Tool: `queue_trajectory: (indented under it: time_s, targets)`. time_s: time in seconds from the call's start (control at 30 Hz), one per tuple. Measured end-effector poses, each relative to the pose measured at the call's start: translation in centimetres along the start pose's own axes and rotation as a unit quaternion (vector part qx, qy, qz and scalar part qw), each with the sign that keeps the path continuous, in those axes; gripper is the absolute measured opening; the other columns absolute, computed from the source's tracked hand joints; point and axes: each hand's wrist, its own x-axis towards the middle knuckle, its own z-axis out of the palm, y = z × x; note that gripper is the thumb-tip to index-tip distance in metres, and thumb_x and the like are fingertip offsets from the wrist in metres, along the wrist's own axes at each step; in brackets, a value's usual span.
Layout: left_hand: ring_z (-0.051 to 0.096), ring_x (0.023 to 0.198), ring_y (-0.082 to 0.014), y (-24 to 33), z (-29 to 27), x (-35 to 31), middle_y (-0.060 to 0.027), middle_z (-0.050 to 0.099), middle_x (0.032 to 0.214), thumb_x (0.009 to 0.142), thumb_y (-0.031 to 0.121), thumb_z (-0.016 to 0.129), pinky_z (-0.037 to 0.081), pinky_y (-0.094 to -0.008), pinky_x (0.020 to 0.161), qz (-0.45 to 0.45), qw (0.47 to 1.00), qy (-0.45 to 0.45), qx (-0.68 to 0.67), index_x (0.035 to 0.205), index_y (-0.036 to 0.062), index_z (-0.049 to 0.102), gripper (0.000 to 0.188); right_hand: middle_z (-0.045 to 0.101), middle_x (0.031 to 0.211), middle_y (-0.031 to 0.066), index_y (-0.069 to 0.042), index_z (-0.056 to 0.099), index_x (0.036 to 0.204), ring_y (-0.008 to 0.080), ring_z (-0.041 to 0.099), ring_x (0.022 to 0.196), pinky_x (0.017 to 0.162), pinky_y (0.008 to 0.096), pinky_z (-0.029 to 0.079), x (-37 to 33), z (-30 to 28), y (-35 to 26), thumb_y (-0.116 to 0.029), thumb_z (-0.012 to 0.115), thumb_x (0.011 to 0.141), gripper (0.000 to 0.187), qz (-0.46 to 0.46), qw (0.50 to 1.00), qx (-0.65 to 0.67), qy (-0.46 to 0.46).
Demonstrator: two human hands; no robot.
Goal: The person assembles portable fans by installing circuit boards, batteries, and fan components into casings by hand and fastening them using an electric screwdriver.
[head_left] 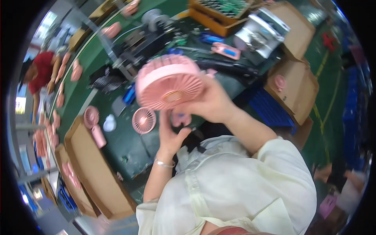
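Largest first: we see a green workbench (129, 145) with brown cardboard boxes (94, 168) along its edges. Above it a pink fan (168, 84) is held up close to the camera, grille facing us, probably for a look. The right hand (213, 103) has its fingers wrapped around the fan's side; the left hand (170, 135) grips the handle (181, 118) from below, fingers closed. A loose pink fan grille (143, 120) lies just below; a second small fan (94, 123) sits left. Nothing blocks the hands.
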Motion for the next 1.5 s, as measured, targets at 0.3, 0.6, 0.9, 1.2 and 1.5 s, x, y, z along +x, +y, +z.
queue_trajectory:
  time_s: [0.3, 0.6, 0.9, 1.2, 1.5]
  targets:
    - [0.057, 0.087, -0.0235, 2.8, 6.3, 0.2, -0.0104, 0.055, 0.103, 0.079, 0.018, 0.062, 0.049, -0.0352, 0.072, -0.105, 0.956, 0.001, -0.273, 0.121, 0.0036, 0.045, 0.048, 0.060, 0.112, 0.0074, -0.002, 0.043, 0.129, 0.0156, 0.063, 0.096, 0.083, 0.0317, 0.054, -1.6, -3.9, -2.3, 0.008, 0.071, 0.077, 0.059, -0.091, 0.991, 0.100, 0.024]
    - [0.060, 0.093, -0.0289, 3.6, 8.5, 2.0, -0.0175, 0.057, 0.106, 0.089, 0.028, 0.039, 0.051, -0.0431, 0.081, -0.237, 0.812, 0.009, -0.533, 0.125, 0.0025, 0.044, 0.044, 0.063, 0.108, 0.0122, 0.001, 0.050, 0.122, 0.0213, 0.066, 0.093, 0.080, 0.0337, 0.055, -2.4, -8.2, -2.4, 0.003, 0.068, 0.081, 0.045, -0.002, 0.992, 0.104, 0.070]
    - [0.058, 0.060, -0.0143, 5.5, 7.7, -0.6, -0.0057, 0.060, 0.080, 0.090, 0.015, 0.060, 0.049, -0.0280, 0.054, -0.252, 0.897, 0.139, -0.334, 0.107, -0.0005, 0.055, 0.024, 0.064, 0.103, 0.0136, 0.003, 0.049, 0.120, 0.0192, 0.065, 0.082, 0.069, 0.0306, 0.054, -0.9, -6.5, 0.3, -0.030, 0.064, 0.088, 0.048, 0.122, 0.983, 0.118, -0.064]
    - [0.062, 0.072, -0.0143, 6.5, 4.0, -4.0, -0.0069, 0.059, 0.091, 0.094, 0.017, 0.054, 0.054, -0.0283, 0.062, -0.192, 0.938, 0.074, -0.278, 0.120, 0.0021, 0.044, 0.032, 0.062, 0.110, 0.0069, 0.000, 0.054, 0.120, 0.0121, 0.059, 0.098, 0.087, 0.0288, 0.047, -3.0, -2.1, 4.1, -0.012, 0.065, 0.087, 0.037, 0.282, 0.947, 0.151, -0.030]
    - [0.065, 0.061, -0.0202, 5.7, 1.7, -5.2, -0.0132, 0.062, 0.079, 0.098, 0.026, 0.043, 0.055, -0.0297, 0.056, -0.181, 0.912, 0.145, -0.339, 0.106, -0.0024, 0.053, 0.032, 0.062, 0.088, 0.0081, 0.003, 0.056, 0.107, 0.0139, 0.059, 0.075, 0.067, 0.0277, 0.048, -5.4, -1.1, 5.9, -0.003, 0.060, 0.087, 0.021, -0.047, 0.968, -0.243, 0.050]
